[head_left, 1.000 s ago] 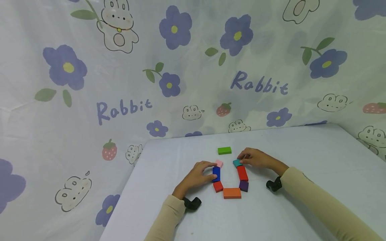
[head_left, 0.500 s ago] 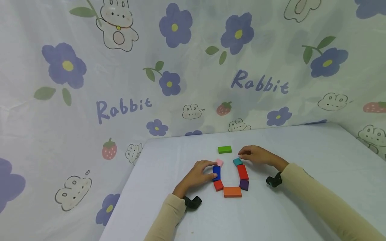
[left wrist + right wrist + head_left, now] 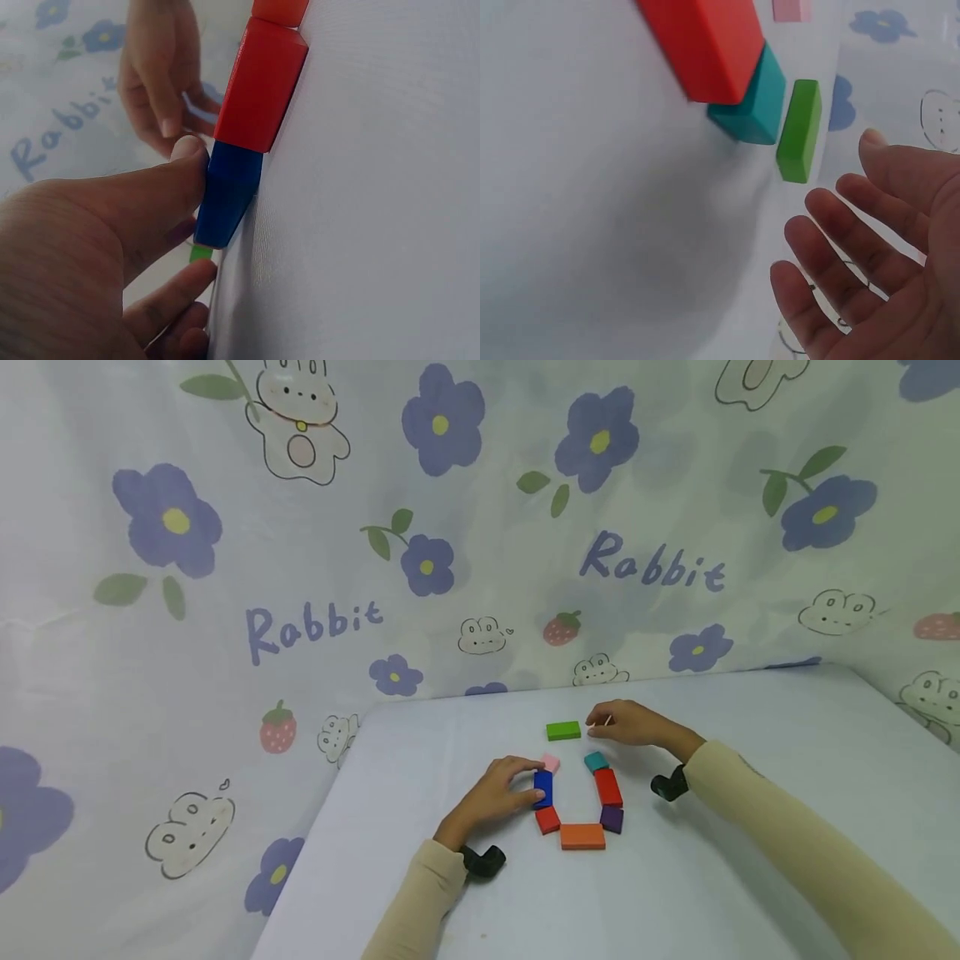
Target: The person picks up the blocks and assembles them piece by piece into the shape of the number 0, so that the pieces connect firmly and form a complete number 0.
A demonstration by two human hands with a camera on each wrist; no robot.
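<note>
My left hand [image 3: 495, 792] rests at the left row of blocks, its thumb touching the blue block [image 3: 543, 789] and its index fingertip right at the pink block [image 3: 551, 763]. In the left wrist view its other fingers [image 3: 176, 300] are spread near the tabletop. My right hand [image 3: 626, 723] hovers just right of the green block [image 3: 563, 731], with nothing in it; the right wrist view shows its thumb and fingers [image 3: 840, 225] apart and loosely bent. A teal block [image 3: 596, 762] lies in front of that hand, meeting the long red block [image 3: 609, 787].
The U of blocks continues with a small red block [image 3: 547, 820], an orange block [image 3: 582, 837] at the near end and a purple block [image 3: 612, 819]. A white cloth covers the table [image 3: 712, 893]. Behind it hangs a patterned curtain [image 3: 510, 568].
My right hand has let go of the teal block, lifted away and moved back and slightly left to beside the green block. The left hand has stayed by the blue and pink blocks.
</note>
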